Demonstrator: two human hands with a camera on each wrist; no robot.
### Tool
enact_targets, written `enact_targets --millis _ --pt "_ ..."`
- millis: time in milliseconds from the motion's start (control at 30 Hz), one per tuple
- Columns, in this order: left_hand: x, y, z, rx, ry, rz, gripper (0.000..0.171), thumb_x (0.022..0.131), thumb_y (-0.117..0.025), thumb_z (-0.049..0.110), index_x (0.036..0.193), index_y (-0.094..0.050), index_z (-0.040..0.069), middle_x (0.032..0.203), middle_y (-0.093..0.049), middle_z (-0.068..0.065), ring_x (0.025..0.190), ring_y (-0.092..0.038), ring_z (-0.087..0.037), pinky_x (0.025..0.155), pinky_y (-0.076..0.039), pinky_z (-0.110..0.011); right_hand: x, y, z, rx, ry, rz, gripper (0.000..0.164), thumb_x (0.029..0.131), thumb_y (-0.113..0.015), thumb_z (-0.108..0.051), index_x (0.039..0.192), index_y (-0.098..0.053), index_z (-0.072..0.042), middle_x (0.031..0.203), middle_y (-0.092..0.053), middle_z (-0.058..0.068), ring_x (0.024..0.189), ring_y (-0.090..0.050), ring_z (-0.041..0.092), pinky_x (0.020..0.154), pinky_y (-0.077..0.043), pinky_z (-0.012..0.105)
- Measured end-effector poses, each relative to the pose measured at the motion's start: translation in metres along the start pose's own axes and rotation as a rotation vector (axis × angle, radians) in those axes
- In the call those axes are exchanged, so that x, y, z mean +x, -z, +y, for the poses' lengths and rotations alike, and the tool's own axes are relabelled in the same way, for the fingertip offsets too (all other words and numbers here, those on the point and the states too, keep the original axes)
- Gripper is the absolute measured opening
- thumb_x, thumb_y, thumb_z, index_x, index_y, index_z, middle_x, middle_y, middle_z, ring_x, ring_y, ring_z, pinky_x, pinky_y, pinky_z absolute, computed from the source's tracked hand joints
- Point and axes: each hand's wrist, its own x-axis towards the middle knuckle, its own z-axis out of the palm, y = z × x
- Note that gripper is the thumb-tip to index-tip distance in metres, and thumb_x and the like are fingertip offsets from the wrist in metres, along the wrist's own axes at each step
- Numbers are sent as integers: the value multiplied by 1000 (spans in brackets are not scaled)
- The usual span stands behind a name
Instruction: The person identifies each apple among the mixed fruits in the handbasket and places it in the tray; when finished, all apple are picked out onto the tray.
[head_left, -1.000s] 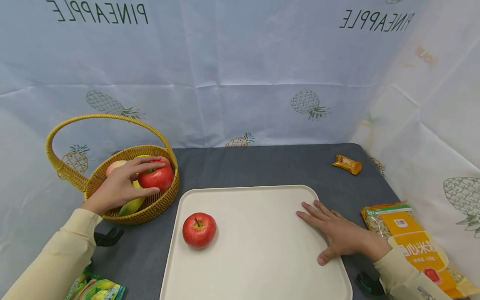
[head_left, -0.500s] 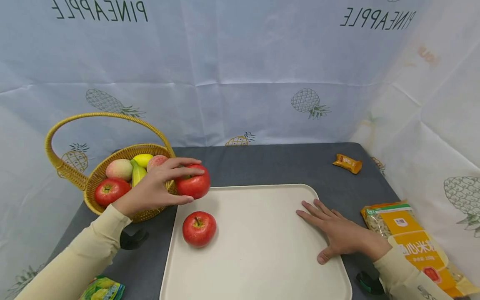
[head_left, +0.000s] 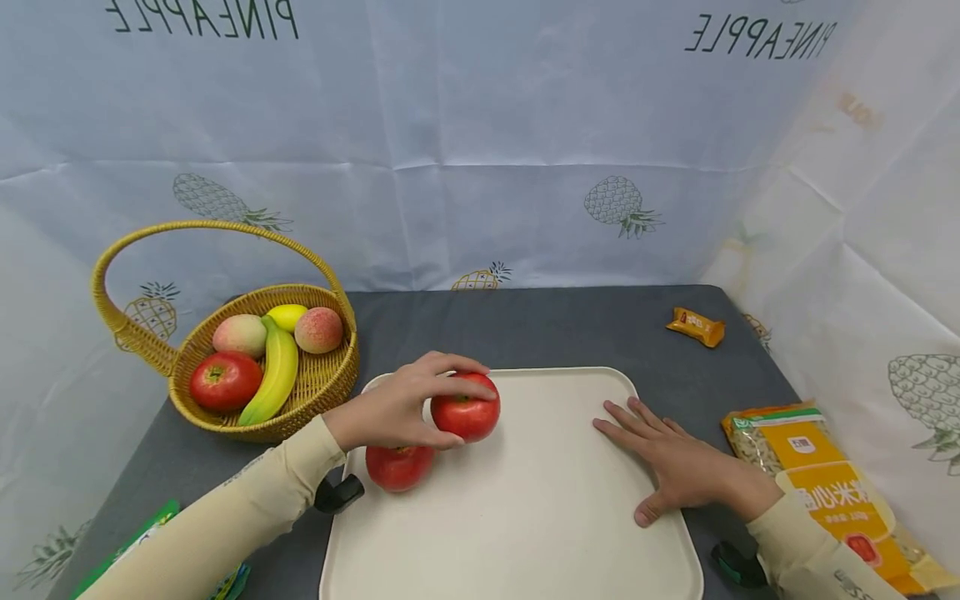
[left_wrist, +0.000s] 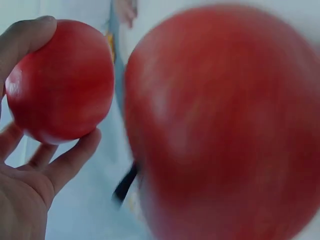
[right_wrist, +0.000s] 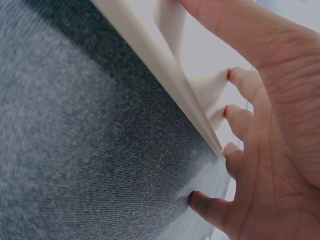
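Observation:
My left hand (head_left: 408, 406) grips a red apple (head_left: 474, 412) over the back left part of the cream tray (head_left: 555, 500), thumb on the near side and fingers over the top. In the left wrist view the held apple (left_wrist: 65, 82) sits between thumb and fingertips. A second red apple (head_left: 399, 469) rests on the tray just below that hand, partly covered by it, and looms large and blurred in the left wrist view. My right hand (head_left: 663, 467) lies spread over the tray's right edge, some fingertips on the tray and the little finger (right_wrist: 212, 210) on the grey cloth.
A wicker basket (head_left: 337, 379) at the left holds a red apple, a banana (head_left: 276, 375), peaches and a yellow fruit. An orange-wrapped snack (head_left: 696, 327) lies at the back right. An orange food bag (head_left: 832, 492) lies beyond the right hand; a green packet is partly under the left sleeve.
My left hand has lifted a red apple out of the basket and carried it right, over the tray. My right hand has stayed in place.

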Motion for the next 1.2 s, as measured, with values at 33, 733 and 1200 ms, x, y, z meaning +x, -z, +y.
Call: enact_targets --millis 33,733,1200 --pt "2 -5 1 -1 1 -12 60 79 -89 23 134 -66 24 144 -52 -5 128 -45 -23 91 -53 -39 0 0 0 0 -2 -1 126 61 -79 -74 162 -26 -21 168 -11 14 150 -2 51 98 -15 86" --pt "14 -62 10 0 11 -210 49 85 -84 22 129 -64 27 140 -49 -2 131 -38 -24 99 -45 -26 2 2 -2 6 -33 -15 125 60 -80 -73 162 -27 -23 169 -10 13 150 -1 50 99 -13 85" --pt "15 -63 16 21 78 -239 57 82 -86 17 131 -58 27 138 -44 1 128 -40 -21 99 -45 -25 2 2 -2 16 -42 -17 125 61 -81 -72 162 -27 -23 169 -10 13 150 -1 50 100 -12 85"
